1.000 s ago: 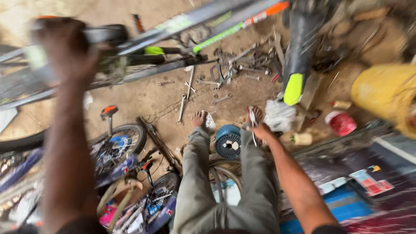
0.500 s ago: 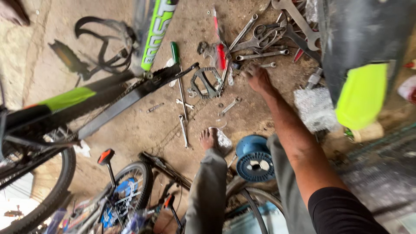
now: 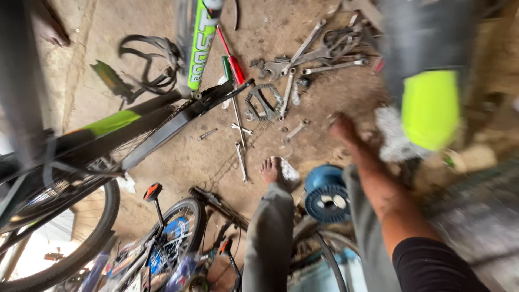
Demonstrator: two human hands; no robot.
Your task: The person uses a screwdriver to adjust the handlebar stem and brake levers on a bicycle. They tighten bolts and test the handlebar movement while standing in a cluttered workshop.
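Note:
My right hand (image 3: 346,130) is blurred, low over the dirt floor, with the forearm coming in from the lower right. It hovers just right of a small loose wrench (image 3: 294,130) and below a heap of spanners (image 3: 311,54). Whether it holds anything is lost in the blur. A black bicycle pedal (image 3: 265,103) lies left of it, with a red-handled screwdriver (image 3: 233,62) and a green-handled one (image 3: 227,67) beyond. My left hand is out of view. My bare foot (image 3: 273,170) and grey trouser legs sit below.
A black and green bicycle frame (image 3: 135,130) slants across the left, with a green and white tube (image 3: 200,43) above it. A blue spool (image 3: 324,194) sits between my legs. A grey and yellow-green part (image 3: 430,108) hangs at right. A small bicycle with an orange saddle (image 3: 153,191) stands lower left.
My right hand has drawn back from the spanner heap toward me and to the right. A second ago my left hand gripped the bike frame; it has left the view.

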